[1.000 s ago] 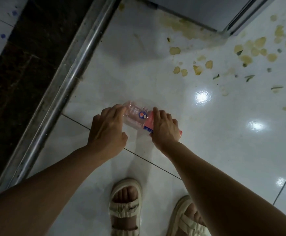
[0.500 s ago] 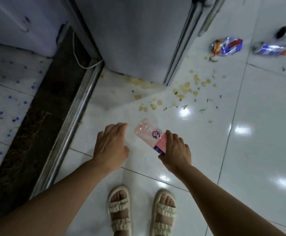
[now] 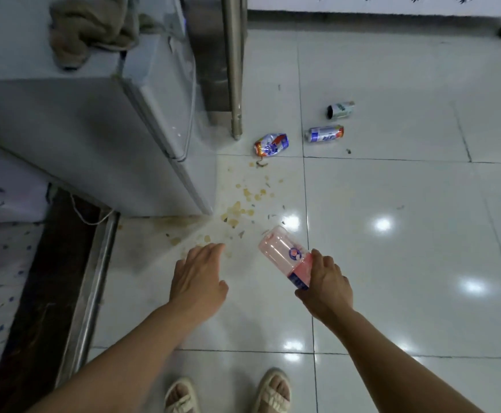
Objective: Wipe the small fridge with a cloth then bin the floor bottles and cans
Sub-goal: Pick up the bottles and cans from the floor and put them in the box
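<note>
Pink-tinted plastic bottle [image 3: 285, 257] sits in our right hand [image 3: 326, 286], fingers curled round its lower end, its far end tilted up over the tiled floor [image 3: 392, 278]. Our left hand [image 3: 198, 278] hovers beside it, fingers relaxed, holding nothing. Three cans lie farther off: a crushed can [image 3: 271, 145], a blue can [image 3: 324, 134] and a white can [image 3: 340, 110]. On the small fridge [image 3: 73, 129] rests a crumpled cloth [image 3: 94, 28].

Glossy floor tiles [image 3: 392, 278], clear-plastic bottle [image 3: 282, 254]
</note>
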### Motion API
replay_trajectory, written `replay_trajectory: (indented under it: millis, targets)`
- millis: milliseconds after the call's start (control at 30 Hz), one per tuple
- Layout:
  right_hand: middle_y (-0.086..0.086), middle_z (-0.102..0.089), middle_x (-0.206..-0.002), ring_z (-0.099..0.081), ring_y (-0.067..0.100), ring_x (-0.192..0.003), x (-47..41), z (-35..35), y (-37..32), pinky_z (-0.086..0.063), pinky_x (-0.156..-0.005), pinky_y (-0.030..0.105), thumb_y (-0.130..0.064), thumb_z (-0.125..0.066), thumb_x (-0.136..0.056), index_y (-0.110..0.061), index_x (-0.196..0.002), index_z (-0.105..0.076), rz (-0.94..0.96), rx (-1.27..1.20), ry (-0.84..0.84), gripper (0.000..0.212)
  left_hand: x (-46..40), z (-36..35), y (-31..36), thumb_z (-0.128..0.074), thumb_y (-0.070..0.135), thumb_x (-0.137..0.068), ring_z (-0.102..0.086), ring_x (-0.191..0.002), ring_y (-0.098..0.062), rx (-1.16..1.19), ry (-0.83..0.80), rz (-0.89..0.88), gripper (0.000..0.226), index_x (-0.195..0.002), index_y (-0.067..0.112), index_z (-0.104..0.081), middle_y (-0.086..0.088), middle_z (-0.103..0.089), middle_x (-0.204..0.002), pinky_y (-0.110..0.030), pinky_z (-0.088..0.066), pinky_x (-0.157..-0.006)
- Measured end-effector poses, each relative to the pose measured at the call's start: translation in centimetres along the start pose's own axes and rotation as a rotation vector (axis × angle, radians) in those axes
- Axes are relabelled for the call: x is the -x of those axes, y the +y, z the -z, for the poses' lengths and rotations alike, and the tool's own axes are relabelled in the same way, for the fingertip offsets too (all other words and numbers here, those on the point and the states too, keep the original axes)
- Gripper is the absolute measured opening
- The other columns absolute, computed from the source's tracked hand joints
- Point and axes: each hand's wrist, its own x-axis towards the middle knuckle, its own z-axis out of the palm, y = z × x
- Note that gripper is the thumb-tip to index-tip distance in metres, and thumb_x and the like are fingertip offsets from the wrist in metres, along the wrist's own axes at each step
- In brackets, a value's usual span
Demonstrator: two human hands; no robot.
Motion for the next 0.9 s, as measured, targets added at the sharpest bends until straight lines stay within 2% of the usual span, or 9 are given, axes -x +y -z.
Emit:
replay_trajectory:
  millis: [200, 400, 700, 900]
  targets:
    - [0.004, -0.051, -0.118, -0.052, 0.022, -0.104, -0.9, 9.0, 6.3, -0.048, -0.084, 0.035, -0.035, -0.071, -0.075, -0.017, -0.133, -0.029, -0.046, -0.025, 0.094, 0.074, -2.7, 3.8, 9.2, -0.053, 0.025, -0.085, -0.027, -0.135, -0.018, -0.076, 0.011, -0.067, 0.066, -0.143, 0.024, -0.023, 0.005, -0.032, -0.148, -0.038, -0.029, -0.107]
    - [0.006, -0.05, -0.118, -0.051, 0.024, -0.105, -4.3, 16.0, 10.2, -0.045, -0.083, 0.036, -0.036, -0.072, -0.075, -0.016, -0.134, -0.029, -0.086, -0.012, 0.155, 0.075, -7.5, 7.0, 15.0, -0.054, 0.024, -0.083, -0.027, -0.135, -0.02, -0.097, 0.02, -0.146, 0.067, -0.143, 0.021, -0.024, 0.003, -0.031, -0.149, -0.039, -0.028, -0.107]
    - [0.006, -0.051, -0.118, -0.052, 0.024, -0.104, -15.2, 22.3, 12.2, -0.045, -0.081, 0.035, -0.035, -0.07, -0.077, -0.016, -0.133, -0.029, -0.141, 0.041, 0.121, 0.072, -20.3, 9.5, 19.8, -0.054, 0.026, -0.085, -0.027, -0.135, -0.021, -0.016, -0.003, -0.13, 0.067, -0.144, 0.022, -0.022, 0.003, -0.032, -0.148, -0.041, -0.023, -0.108]
    - [0.005, -0.052, -0.114, -0.054, 0.023, -0.1, -23.2, 26.7, 11.4, -0.047, -0.08, 0.034, -0.033, -0.07, -0.077, -0.018, -0.129, -0.033, -0.136, 0.029, 0.107, 0.066, -28.0, 12.4, 21.5, -0.056, 0.031, -0.085, -0.033, -0.132, -0.022, -0.035, -0.033, -0.106, 0.065, -0.142, 0.021, -0.025, 0.002, -0.037, -0.145, -0.04, -0.029, -0.103]
